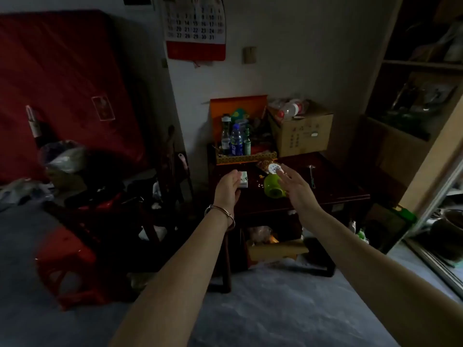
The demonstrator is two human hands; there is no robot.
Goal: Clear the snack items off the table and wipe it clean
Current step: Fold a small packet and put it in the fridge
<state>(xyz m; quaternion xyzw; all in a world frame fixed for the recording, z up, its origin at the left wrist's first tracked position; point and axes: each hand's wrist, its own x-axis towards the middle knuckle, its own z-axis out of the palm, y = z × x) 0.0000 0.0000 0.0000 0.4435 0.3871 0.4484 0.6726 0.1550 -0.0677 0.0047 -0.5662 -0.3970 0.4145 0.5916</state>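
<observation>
A dark wooden table stands against the wall. On it lie a small white-and-green packet, a green cup tipped on its side, a clear snack bag with a white round label, scattered crumbs and a metal spoon. My left hand, bracelet on the wrist, hovers open just left of the packet, partly covering it. My right hand is open with fingers spread, above the cup's right side and near the snack bag.
A tray of bottles and a cardboard box fill the table's back. A red plastic stool and dark chair stand left. Shelving rises on the right. More boxes sit under the table.
</observation>
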